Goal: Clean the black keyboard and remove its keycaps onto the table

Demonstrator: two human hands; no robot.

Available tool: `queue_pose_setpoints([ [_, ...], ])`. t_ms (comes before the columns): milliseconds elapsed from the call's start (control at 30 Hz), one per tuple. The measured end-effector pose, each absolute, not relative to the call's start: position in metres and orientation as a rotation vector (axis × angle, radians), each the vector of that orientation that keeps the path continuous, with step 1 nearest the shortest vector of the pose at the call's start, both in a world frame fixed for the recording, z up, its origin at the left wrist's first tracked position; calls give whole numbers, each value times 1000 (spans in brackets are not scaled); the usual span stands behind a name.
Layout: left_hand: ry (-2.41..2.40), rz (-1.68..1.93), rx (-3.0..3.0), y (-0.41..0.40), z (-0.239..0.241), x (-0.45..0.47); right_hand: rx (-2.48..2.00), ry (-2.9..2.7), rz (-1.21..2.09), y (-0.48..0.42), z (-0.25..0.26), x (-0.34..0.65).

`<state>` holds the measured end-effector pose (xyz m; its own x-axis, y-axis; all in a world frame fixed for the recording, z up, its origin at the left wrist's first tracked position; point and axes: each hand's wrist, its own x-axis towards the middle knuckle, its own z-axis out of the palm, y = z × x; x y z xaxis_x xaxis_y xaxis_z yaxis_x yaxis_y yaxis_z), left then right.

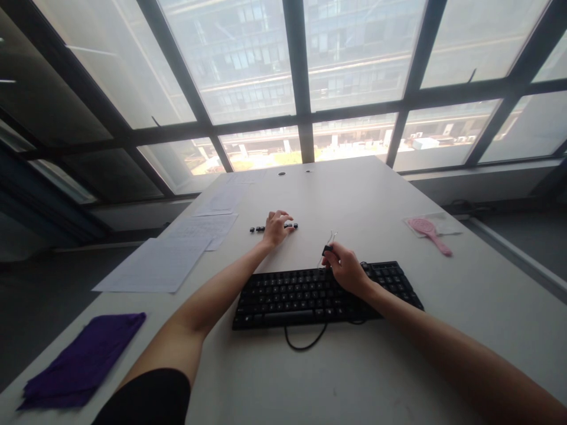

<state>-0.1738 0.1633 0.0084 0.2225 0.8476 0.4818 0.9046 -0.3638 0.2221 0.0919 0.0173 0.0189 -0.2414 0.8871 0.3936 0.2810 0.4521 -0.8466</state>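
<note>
My left hand (276, 228) is over a short row of small black keycaps (258, 229) on the white table, its fingers curved and apart. Some of the keycaps show between thumb and forefinger, while others are hidden beneath the hand. In my right hand (348, 267) is a small keycap puller (327, 250) with a black body and thin wire ends, pinched between thumb and fingers. That hand is above the upper right part of a black keyboard (283, 295), and hides some of its keys.
Printed papers (155, 264) lie along the table's left side, and a folded purple cloth (86, 360) sits near the front left. To the right is a pink hairbrush (426, 228) on a clear plastic bag. A black cable (305, 348) loops out before the keyboard. Large windows stand beyond.
</note>
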Motion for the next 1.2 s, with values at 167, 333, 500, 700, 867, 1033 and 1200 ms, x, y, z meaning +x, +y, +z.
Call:
queue_pose_setpoints([
  [167, -1731, -845, -2338, 166, 6, -178, -1004, -1776, 793, 17, 20, 92],
  [333, -1745, -825, -2345, 165, 7, -177, -1002, -1777, 801, 17, 20, 92],
  [500, -1739, -687, -2419, 167, 9, -169, -1011, -1781, 807, 17, 19, 93],
  [700, -1788, -593, -2458, 172, 9, -164, -1007, -1776, 802, 18, 18, 92],
  [867, -1811, -567, -2470, 172, 12, -163, -1002, -1785, 789, 17, 19, 92],
  [1033, -1808, -564, -2472, 173, 13, -163, -999, -1791, 789, 17, 20, 92],
  [1200, -1799, -575, -2460, 173, 12, -164, -998, -1781, 784, 17, 20, 92],
])
